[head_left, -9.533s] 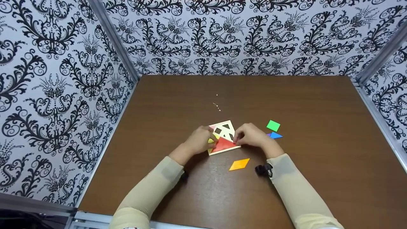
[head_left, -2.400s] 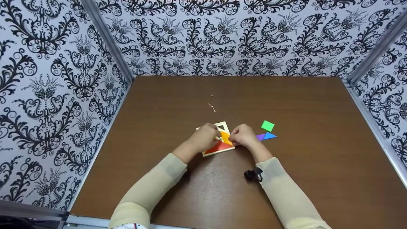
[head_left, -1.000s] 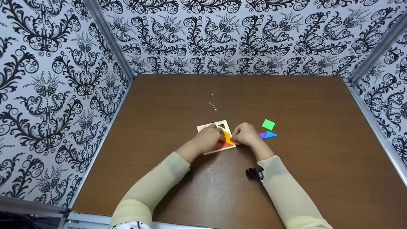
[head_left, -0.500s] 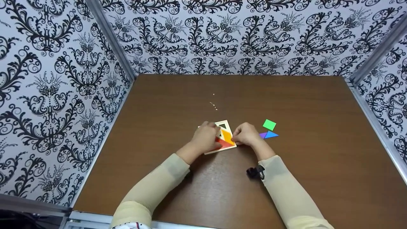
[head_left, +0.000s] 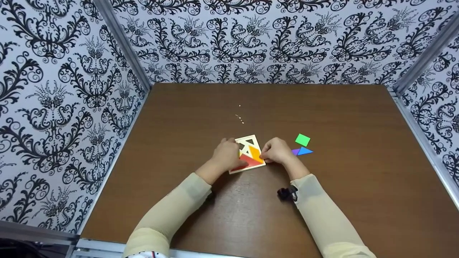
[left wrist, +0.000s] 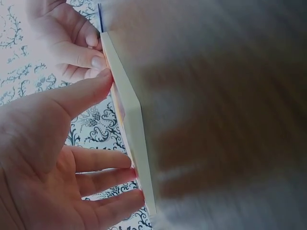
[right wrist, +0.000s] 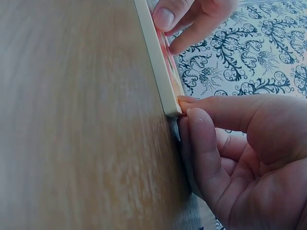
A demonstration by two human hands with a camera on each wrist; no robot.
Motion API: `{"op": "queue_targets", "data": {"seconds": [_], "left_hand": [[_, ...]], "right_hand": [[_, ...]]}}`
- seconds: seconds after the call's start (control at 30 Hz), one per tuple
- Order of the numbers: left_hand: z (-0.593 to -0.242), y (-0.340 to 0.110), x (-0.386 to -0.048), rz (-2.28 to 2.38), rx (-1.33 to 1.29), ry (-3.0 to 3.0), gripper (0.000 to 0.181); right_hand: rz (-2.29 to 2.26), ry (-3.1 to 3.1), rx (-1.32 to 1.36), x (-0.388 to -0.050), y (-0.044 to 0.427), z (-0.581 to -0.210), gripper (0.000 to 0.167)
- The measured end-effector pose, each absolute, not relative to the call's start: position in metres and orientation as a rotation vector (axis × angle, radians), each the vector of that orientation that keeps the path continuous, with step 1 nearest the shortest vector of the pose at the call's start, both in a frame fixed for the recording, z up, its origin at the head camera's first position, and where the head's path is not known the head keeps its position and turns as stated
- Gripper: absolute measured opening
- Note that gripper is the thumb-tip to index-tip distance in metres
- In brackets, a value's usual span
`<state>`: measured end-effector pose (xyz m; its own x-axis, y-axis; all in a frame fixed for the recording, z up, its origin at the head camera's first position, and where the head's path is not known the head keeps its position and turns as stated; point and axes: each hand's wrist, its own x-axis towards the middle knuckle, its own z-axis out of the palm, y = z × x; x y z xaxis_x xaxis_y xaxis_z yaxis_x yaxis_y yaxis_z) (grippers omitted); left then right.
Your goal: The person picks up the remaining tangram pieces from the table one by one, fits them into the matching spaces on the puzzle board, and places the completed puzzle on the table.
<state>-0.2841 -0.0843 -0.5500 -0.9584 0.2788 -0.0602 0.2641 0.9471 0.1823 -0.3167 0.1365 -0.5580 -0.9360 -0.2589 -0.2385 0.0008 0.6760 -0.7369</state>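
A cream puzzle board [head_left: 245,139] lies tilted on the table, with a red triangle [head_left: 250,161] and an orange parallelogram [head_left: 255,153] set in it and dark cut-outs visible. My left hand [head_left: 224,157] rests over its left side, thumb on the red triangle. In the left wrist view, the fingers of the left hand [left wrist: 48,139] are spread and fairly straight, touching the board [left wrist: 136,124]. My right hand [head_left: 278,150] pinches the near right corner by the orange piece. The right wrist view shows the right hand's [right wrist: 259,148] thumb and index finger together at the board's [right wrist: 158,67] corner.
Right of the right hand lie a green square [head_left: 302,139], a blue triangle [head_left: 305,151] and a partly hidden purple piece [head_left: 295,152]. Small pale bits [head_left: 240,117] lie behind the board. Patterned walls [head_left: 251,43] enclose the brown table [head_left: 340,118].
The orange parallelogram, earlier on the table in front, is now in the board. My left hand has shifted left, uncovering more of the cut-outs. The right hand stays at the corner lately.
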Motion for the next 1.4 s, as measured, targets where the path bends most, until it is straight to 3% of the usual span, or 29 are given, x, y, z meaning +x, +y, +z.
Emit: {"op": "queue_targets", "data": {"seconds": [0.33,1.4], "left_hand": [[-0.550,-0.090,-0.287,0.216,0.412,3.026,0.063],[-0.549,-0.099,-0.301,0.434,0.627,2.981,0.052]], "right_hand": [[-1.132,2.562,-0.193,-0.317,0.137,-0.557,0.009],[-1.138,2.548,-0.195,-0.313,0.139,-0.554,0.015]]}}
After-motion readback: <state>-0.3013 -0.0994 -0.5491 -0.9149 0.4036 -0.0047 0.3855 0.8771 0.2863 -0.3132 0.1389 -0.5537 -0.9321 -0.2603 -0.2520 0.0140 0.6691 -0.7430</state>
